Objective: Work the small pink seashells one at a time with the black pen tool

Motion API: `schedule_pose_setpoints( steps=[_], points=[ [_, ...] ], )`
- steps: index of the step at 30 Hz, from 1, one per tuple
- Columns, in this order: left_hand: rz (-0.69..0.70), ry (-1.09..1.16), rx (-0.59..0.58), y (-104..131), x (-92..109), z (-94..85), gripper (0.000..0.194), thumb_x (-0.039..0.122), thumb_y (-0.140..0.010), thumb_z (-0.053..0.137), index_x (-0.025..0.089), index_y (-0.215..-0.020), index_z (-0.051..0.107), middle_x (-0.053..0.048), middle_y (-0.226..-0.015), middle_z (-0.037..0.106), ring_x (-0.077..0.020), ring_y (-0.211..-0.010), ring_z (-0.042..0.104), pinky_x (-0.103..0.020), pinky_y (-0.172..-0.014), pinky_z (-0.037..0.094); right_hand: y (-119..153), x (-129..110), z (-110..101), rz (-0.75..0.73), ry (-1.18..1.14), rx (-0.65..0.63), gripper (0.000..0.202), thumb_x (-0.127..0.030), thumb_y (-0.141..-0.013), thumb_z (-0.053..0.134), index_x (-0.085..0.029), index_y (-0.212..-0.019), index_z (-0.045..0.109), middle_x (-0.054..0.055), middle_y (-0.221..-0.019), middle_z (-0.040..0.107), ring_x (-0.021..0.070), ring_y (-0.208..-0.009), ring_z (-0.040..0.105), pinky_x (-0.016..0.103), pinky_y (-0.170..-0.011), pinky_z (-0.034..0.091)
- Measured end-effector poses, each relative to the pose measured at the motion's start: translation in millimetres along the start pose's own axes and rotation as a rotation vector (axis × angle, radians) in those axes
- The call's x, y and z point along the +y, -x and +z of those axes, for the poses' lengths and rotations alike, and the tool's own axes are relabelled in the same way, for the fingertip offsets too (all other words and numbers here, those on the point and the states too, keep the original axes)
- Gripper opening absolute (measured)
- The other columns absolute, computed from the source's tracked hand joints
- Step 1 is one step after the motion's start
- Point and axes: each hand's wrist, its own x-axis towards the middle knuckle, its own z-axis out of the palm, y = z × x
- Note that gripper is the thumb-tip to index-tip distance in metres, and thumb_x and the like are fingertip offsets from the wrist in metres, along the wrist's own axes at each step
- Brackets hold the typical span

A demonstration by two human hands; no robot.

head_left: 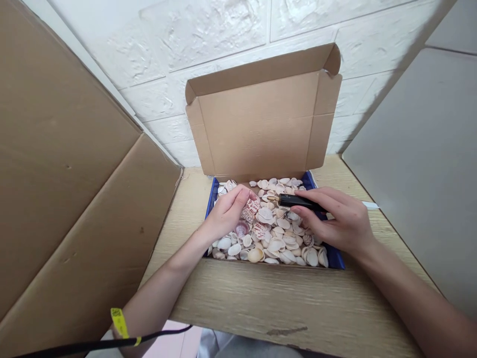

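An open cardboard box with blue sides (336,258) holds many white, cream and reddish shells (276,243). My left hand (231,209) is closed over the left part of the box, its fingers pinched at a red-and-white striped shell (252,207). On the right, my right hand (337,216) grips a black pen-shaped tool (302,202) between thumb and fingers. The tool's brass-coloured tip points left, over the shells and a short way from my left hand. Whether the tip touches a shell is hard to tell.
The box's raised lid (261,124) leans near a white brick-patterned wall (216,35). Large cardboard panels (74,174) stand at the left, a grey panel (421,149) at the right. A black cable (85,344) with a yellow tag crosses the lower left.
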Motion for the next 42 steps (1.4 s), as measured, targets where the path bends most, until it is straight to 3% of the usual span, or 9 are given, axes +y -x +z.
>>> schedule_pose_setpoints(
  steps=[4, 10, 19, 26, 32, 38, 42],
  points=[
    [-0.003, -0.078, 0.0, -0.4, 0.8, -0.4, 0.043, 0.05, -0.097, 0.035, 0.017, -0.092, 0.062, 0.0, -0.068, 0.055, -0.0144, -0.067, 0.052, -0.025, -0.062, 0.04, -0.6, -0.5, -0.6, -0.014, -0.013, -0.027, 0.023, -0.024, -0.081, 0.071, -0.021, -0.103, 0.065, 0.007, -0.089, 0.073, 0.018, -0.074, 0.069, 0.03, -0.066, 0.059],
    [0.113, -0.16, -0.07, 1.5, 6.4, -1.4, 0.035, 0.038, -0.099, 0.035, 0.016, -0.088, 0.06, 0.001, -0.071, 0.057, -0.0126, -0.068, 0.052, -0.024, -0.065, 0.039, -3.4, -2.0, -1.6, -0.025, -0.042, -0.064, 0.022, -0.023, -0.082, 0.07, -0.019, -0.102, 0.064, 0.008, -0.09, 0.073, 0.0176, -0.075, 0.07, 0.029, -0.066, 0.059],
    [0.102, -0.191, -0.069, 1.1, 5.1, -0.8, 0.035, 0.039, -0.099, 0.035, 0.016, -0.093, 0.062, 0.001, -0.073, 0.059, -0.0119, -0.067, 0.052, -0.024, -0.064, 0.039, 1.2, 1.3, 1.2, 0.018, -0.035, -0.08, 0.022, -0.023, -0.082, 0.07, -0.019, -0.103, 0.064, 0.007, -0.09, 0.073, 0.0172, -0.076, 0.069, 0.029, -0.068, 0.058],
    [0.019, -0.018, -0.105, 3.0, 0.3, -1.5, 0.043, 0.048, -0.098, 0.034, 0.015, -0.105, 0.062, 0.002, -0.063, 0.051, -0.0109, -0.055, 0.05, -0.022, -0.052, 0.039, -0.5, 0.0, -0.2, 0.051, 0.013, -0.08, 0.02, -0.027, -0.083, 0.069, -0.021, -0.102, 0.065, 0.006, -0.089, 0.072, 0.0183, -0.076, 0.068, 0.032, -0.068, 0.058],
    [-0.019, 0.029, -0.124, 2.4, -0.6, -0.7, 0.044, 0.05, -0.096, 0.038, 0.014, -0.106, 0.063, -0.001, -0.071, 0.06, -0.009, -0.05, 0.052, -0.021, -0.046, 0.041, 0.2, 1.0, 0.0, 0.045, 0.013, -0.084, 0.022, -0.027, -0.083, 0.069, -0.021, -0.103, 0.065, 0.007, -0.09, 0.072, 0.0192, -0.077, 0.068, 0.033, -0.068, 0.058],
    [-0.057, 0.268, -0.164, 1.3, -0.6, 1.5, 0.044, 0.051, -0.092, 0.047, 0.012, -0.103, 0.064, -0.009, -0.09, 0.068, -0.0147, -0.07, 0.063, -0.024, -0.054, 0.053, -0.3, 0.4, -0.4, 0.024, 0.055, -0.081, 0.024, -0.029, -0.084, 0.068, -0.022, -0.106, 0.065, 0.007, -0.091, 0.071, 0.0194, -0.078, 0.067, 0.034, -0.07, 0.057],
    [-0.039, 0.315, -0.173, 2.5, -1.1, 1.3, 0.042, 0.048, -0.091, 0.051, 0.012, -0.106, 0.066, -0.01, -0.091, 0.069, -0.0146, -0.07, 0.064, -0.028, -0.062, 0.056, 0.5, -0.2, -2.0, 0.019, 0.053, -0.082, 0.025, -0.026, -0.084, 0.068, -0.021, -0.107, 0.063, 0.008, -0.092, 0.071, 0.0196, -0.081, 0.066, 0.034, -0.072, 0.057]
  ],
)
